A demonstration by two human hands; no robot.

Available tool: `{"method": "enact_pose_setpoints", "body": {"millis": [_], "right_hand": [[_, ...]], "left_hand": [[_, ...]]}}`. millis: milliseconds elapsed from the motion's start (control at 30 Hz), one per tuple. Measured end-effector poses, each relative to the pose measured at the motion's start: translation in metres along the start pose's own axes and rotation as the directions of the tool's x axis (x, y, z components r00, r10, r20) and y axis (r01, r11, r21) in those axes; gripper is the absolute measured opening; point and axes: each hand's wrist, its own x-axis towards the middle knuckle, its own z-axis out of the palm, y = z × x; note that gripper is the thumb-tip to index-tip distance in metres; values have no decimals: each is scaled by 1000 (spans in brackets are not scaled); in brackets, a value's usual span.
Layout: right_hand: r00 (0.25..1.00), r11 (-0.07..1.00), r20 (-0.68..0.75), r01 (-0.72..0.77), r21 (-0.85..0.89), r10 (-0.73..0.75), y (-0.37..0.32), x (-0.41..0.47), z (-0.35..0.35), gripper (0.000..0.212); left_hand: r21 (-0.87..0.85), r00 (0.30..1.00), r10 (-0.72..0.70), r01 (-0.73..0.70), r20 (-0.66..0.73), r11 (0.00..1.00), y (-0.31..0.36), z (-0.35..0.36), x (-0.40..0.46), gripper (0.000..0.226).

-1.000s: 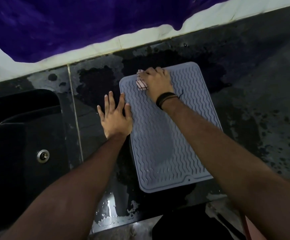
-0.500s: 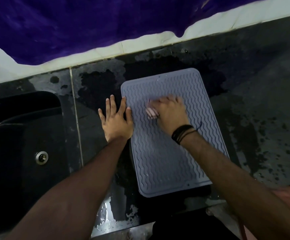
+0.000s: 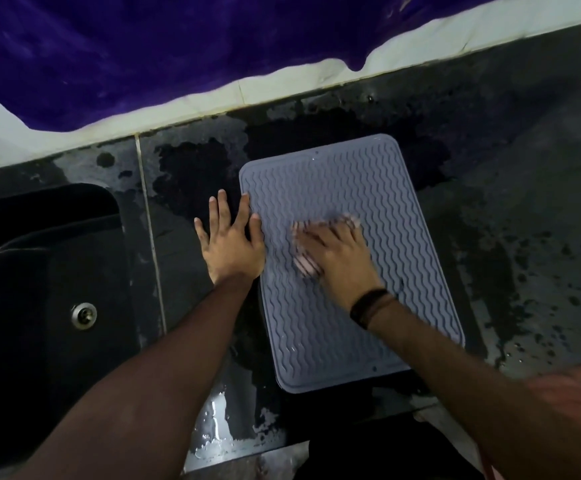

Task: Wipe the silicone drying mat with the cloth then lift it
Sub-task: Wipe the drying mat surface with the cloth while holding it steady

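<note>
Silicone mat (image 3: 379,188): grey, wavy-ribbed, lying flat at frame centre on the wet tabletop (image 3: 524,202), long side running up and down the frame.
Feel: likely soft, floppy and light; probably slick where wet, and it may cling to the damp surface beneath.
Where to hold: a corner or short edge looks best, peeled up, not pulled flat; both hands would keep it from sagging.
Cloth (image 3: 308,265): pale, striped, bunched under the right hand (image 3: 341,261) mid-mat, blurred with motion.
Right grip: palm down, fingers pressed over the cloth, holding it against the ribs.
Left hand (image 3: 230,244): spread flat, empty, at the mat's left edge, thumb and forefinger touching the rim, the other fingers on the tabletop, seemingly pinning it.
Stage: wiping in hand; lift not yet begun.
Sink (image 3: 50,271): dark, left of frame, well apart.
Wall: white tile and purple fabric along the top.
</note>
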Motion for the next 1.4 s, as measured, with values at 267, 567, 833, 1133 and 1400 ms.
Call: {"method": "enact_pose_setpoints", "body": {"millis": [267,567,833,1133,1400], "right_hand": [[995,998,-98,-8,62,14,13,14,-29,51],[999,982,-3,-41,-185,41,33,128,-17,55],[938,932,-64,-346,-110,340,61,118,-16,42],[997,997,-30,-77,12,78,12,88,-4,57],[999,995,10,52,82,-53,-3,-51,3,60]], "left_hand": [[-5,1000,15,-15,-6,1000,-3,3,3,53],[-16,999,11,-11,-41,1000,-1,2,3,52],[-8,1000,11,-11,-21,1000,-3,4,3,53],[10,1000,-5,6,-27,1000,1,2,2,52],[15,1000,-1,2,-28,1000,1,1,2,52]]}}
